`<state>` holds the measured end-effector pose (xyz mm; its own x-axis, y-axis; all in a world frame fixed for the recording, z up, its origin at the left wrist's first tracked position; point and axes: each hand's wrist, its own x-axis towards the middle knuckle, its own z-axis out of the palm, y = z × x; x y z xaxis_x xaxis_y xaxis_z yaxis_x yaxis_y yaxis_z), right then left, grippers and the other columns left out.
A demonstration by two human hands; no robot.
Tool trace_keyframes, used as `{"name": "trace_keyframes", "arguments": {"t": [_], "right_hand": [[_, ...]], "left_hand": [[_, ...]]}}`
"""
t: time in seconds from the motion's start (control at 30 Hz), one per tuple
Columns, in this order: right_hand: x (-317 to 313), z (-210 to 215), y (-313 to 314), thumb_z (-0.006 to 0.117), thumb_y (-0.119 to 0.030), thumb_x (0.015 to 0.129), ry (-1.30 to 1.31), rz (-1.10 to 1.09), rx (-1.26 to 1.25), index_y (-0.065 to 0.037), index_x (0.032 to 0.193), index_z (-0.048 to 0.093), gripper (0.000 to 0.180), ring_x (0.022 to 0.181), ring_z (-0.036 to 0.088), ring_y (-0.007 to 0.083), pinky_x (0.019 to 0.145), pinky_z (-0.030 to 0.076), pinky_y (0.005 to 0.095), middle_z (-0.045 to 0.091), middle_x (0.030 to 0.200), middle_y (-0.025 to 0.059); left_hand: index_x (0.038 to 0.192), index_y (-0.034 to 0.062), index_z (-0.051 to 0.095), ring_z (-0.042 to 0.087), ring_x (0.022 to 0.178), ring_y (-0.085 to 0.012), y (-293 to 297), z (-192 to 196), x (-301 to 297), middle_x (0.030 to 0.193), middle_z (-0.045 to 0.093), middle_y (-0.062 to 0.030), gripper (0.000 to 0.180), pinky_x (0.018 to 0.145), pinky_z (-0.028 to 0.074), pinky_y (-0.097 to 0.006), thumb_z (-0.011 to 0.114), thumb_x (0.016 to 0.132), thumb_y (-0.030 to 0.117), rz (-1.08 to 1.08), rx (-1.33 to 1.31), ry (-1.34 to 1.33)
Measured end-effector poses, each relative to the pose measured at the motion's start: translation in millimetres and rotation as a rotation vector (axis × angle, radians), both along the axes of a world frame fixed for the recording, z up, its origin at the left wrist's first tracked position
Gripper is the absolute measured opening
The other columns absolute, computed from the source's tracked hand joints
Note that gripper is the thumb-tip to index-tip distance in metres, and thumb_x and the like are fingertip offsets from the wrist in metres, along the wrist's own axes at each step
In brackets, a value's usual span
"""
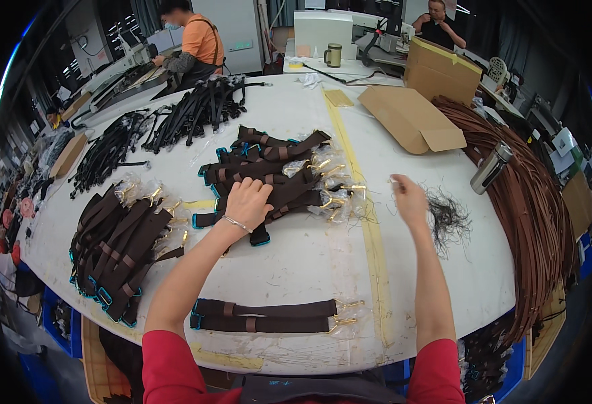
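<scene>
My left hand (247, 204) lies on a pile of dark brown straps (269, 168) in the middle of the table, its fingers bent over one of them. These straps have gold hooks in clear plastic at one end and blue-covered buckles at the other. To the right, my right hand (410, 198) is raised with thumb and fingers pinched together; whatever is between them is too small to make out. Beside it lies a tangle of dark thread (448, 219). Nearest me, two similar straps (279, 324) lie side by side.
Another heap of brown straps (117, 249) lies on the left, with black straps (198, 111) farther back. Long brown strips (511, 215) hang over the right edge near a steel flask (491, 168). Cardboard (410, 118) lies at the back; two people work beyond.
</scene>
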<state>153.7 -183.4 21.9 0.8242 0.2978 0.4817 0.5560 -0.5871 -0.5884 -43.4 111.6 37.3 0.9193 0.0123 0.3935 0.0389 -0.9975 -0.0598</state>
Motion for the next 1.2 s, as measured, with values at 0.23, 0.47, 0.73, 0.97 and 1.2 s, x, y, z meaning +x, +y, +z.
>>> {"name": "trace_keyframes", "arguments": {"t": [0.23,0.47,0.73,0.97,1.2], "right_hand": [[-21.0,16.9,104.0,0.054,-0.007,0.072,-0.232,0.337,-0.356,-0.013,0.098,0.063,0.028,0.065,0.061,0.0306,0.06,0.047,0.0407,0.063,0.068,0.0133],[-23.4,41.1,88.6,0.057,-0.003,0.068,-0.414,0.448,-0.264,-0.007,0.08,0.06,0.013,0.072,0.059,0.0247,0.056,0.046,0.0375,0.056,0.078,0.008],[-114.4,11.3,-17.4,0.063,-0.007,0.064,-0.44,0.684,-0.548,-0.006,0.079,0.057,0.016,0.069,0.057,0.0194,0.049,0.045,0.0338,0.052,0.082,0.0033],[-126.5,1.3,-16.8,0.064,-0.016,0.072,0.089,0.49,-0.373,-0.004,0.084,0.059,0.018,0.064,0.059,0.0259,0.055,0.045,0.0373,0.055,0.079,0.0078],[-108.0,-23.6,-25.5,0.06,-0.016,0.079,0.416,0.452,-0.401,0.003,0.073,0.056,0.02,0.059,0.055,0.0326,0.057,0.042,0.0385,0.058,0.067,0.0167]], "left_hand": [[0.087,0.0076,0.05,0.048,0.088,-0.0235,-12.9,0.9,11.4,0.082,0.051,-0.0063,0.03,0.072,0.035,-0.034,0.071,0.067,0.011,0.008,-0.04,-0.067],[0.081,0.0066,0.048,0.05,0.068,-0.0235,8.0,12.2,-1.9,0.075,0.05,-0.006,0.017,0.064,0.038,-0.033,0.06,0.07,0.002,-0.104,0.039,-0.253],[0.077,0.0096,0.049,0.049,0.064,-0.0149,-53.5,-15.5,-72.1,0.073,0.044,-0.0023,0.014,0.045,0.043,-0.025,0.058,0.07,0.016,-0.435,0.28,0.014],[0.089,0.0087,0.049,0.053,0.075,-0.0223,-58.5,-50.1,-97.8,0.079,0.048,-0.006,0.025,0.057,0.043,-0.032,0.065,0.075,0.022,-0.338,-0.14,0.303],[0.089,0.0074,0.051,0.059,0.074,-0.0287,-58.1,-34.5,-86.8,0.079,0.06,-0.0096,0.02,0.062,0.044,-0.039,0.062,0.077,0.02,-0.171,-0.359,0.563]]}}
